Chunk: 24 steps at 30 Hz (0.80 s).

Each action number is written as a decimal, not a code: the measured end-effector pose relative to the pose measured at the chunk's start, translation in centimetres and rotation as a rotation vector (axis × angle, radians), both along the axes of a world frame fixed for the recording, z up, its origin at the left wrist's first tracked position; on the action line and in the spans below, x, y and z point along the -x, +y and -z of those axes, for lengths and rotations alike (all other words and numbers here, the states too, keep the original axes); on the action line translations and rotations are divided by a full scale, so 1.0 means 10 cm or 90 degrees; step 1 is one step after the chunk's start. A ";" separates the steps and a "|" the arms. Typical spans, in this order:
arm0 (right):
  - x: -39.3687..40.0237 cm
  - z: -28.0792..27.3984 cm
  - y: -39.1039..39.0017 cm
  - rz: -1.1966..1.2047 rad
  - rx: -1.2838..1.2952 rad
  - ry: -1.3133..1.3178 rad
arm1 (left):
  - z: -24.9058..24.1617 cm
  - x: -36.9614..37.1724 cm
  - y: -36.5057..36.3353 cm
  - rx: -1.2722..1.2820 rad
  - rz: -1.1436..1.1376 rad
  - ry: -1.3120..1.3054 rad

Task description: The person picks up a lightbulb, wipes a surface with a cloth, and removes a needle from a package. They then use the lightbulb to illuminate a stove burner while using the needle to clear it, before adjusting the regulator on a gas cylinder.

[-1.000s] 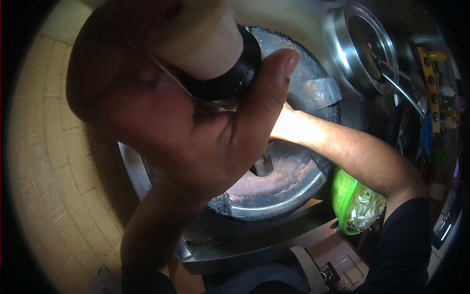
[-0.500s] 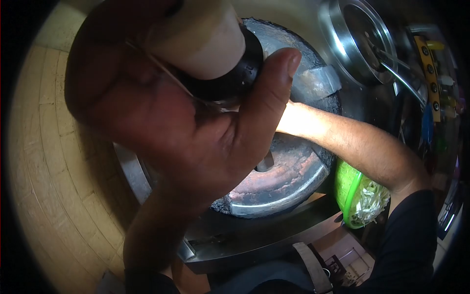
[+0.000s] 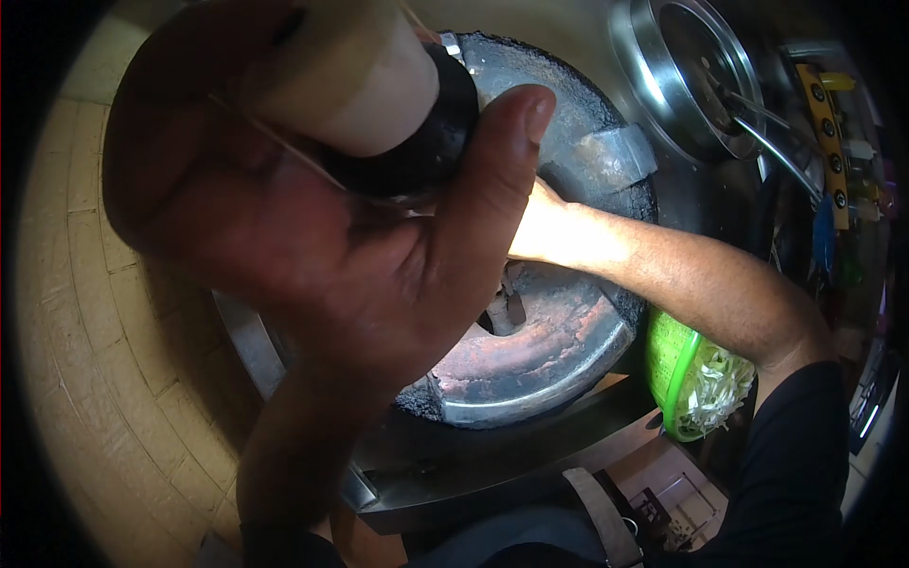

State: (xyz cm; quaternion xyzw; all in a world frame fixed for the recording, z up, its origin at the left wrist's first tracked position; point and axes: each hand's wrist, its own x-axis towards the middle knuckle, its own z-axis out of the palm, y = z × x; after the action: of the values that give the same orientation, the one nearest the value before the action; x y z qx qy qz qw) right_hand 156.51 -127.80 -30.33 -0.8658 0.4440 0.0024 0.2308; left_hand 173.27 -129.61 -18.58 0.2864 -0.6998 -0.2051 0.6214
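Observation:
Close to the camera, my left hand (image 3: 331, 275) is closed round a beige cylinder (image 3: 379, 85) with a broad black band at its lower end. Its thumb points up on the right side, and a thin cord or strap runs across the palm. My right arm reaches in from the right over a large round cast-iron stove burner (image 3: 540, 364). The wrist of my right hand (image 3: 542, 225) is brightly lit. Its fingers are hidden behind my left hand, so I cannot see what they touch. An opening with a metal piece shows at the burner's middle.
A green basket (image 3: 674, 379) of white shredded vegetable (image 3: 718, 393) stands under my right forearm. At the back right is a round steel pot (image 3: 653, 76) with utensil handles. A metal counter edge (image 3: 445, 488) runs in front of me; a tiled wall (image 3: 85, 284) is left.
My left hand and the cylinder have shifted slightly left. The right wrist has moved a little left too, and more of the burner's central opening shows.

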 end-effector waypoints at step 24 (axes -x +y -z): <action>0.00 -0.37 -0.12 0.019 -0.058 0.006 | -0.09 0.03 0.04 -0.004 0.003 0.050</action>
State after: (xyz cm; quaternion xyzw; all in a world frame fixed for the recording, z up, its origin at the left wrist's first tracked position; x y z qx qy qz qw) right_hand 156.49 -129.01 -26.60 -0.8474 0.4577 0.0235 0.2681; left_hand 172.92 -129.25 -17.66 0.2785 -0.6752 -0.2197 0.6468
